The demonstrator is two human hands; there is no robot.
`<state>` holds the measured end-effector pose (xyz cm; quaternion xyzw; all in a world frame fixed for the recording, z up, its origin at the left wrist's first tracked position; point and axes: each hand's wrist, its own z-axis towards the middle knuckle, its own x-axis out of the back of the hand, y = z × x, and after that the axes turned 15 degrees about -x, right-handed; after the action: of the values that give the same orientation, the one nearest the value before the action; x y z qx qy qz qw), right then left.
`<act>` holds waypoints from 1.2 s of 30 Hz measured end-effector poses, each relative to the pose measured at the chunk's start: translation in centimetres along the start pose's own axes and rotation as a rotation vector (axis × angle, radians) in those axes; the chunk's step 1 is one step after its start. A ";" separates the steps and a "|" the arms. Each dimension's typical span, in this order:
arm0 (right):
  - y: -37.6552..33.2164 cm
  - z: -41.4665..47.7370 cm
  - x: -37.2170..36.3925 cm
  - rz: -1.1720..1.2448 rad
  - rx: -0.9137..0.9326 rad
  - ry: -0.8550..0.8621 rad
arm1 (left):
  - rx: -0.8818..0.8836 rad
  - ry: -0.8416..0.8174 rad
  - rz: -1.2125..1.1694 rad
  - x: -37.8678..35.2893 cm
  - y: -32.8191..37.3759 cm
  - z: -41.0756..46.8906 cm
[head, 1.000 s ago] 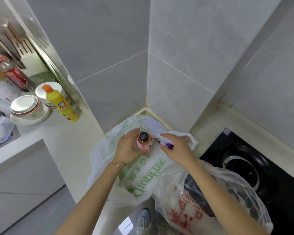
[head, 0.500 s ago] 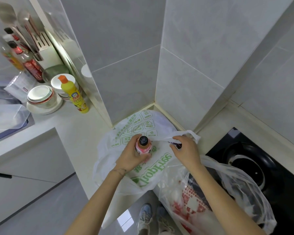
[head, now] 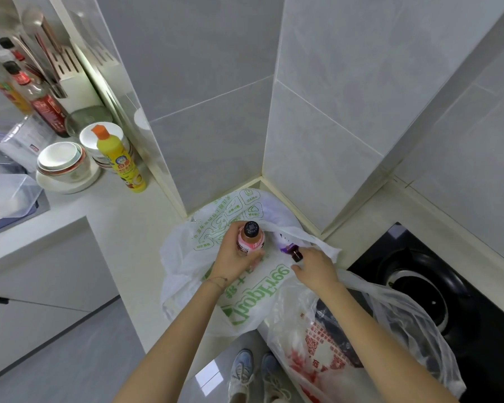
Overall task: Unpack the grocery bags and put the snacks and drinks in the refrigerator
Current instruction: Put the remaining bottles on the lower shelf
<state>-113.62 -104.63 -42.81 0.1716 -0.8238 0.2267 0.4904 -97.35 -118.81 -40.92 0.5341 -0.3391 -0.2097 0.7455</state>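
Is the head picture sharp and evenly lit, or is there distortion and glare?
Head view: strong wide-angle distortion, grey wall tiles lean outward; light soft and even, shadows faint; bright glare on the glossy floor; the pink black-capped bottle in the left hand looks fairly sharp, corners softer.

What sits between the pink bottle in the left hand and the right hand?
A purple-labelled bottle with a dark cap, poking from the mouth of the white bag beside the pink bottle, cap toward the right hand. Head view shows it.
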 end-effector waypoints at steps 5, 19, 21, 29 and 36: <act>-0.7 0.9 -1.2 -0.061 -0.125 -0.029 | 0.010 -0.003 -0.014 -0.2 -0.7 0.3; -2.2 0.8 -3.6 0.080 -0.096 0.148 | -0.014 0.016 -0.031 -0.4 -1.1 0.2; -2.7 0.0 -3.5 0.138 -0.059 0.161 | -0.013 0.008 -0.049 -0.3 -0.9 0.3; -3.5 -3.1 1.3 0.262 0.097 0.224 | -0.010 0.007 -0.049 -0.3 -1.3 0.1; -4.3 -5.3 5.6 0.275 0.169 0.329 | -0.004 0.002 -0.020 -0.2 -0.6 0.0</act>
<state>-110.18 -105.74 -34.76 0.0585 -0.7265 0.3845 0.5666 -97.46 -118.91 -41.56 0.5361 -0.3327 -0.2172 0.7448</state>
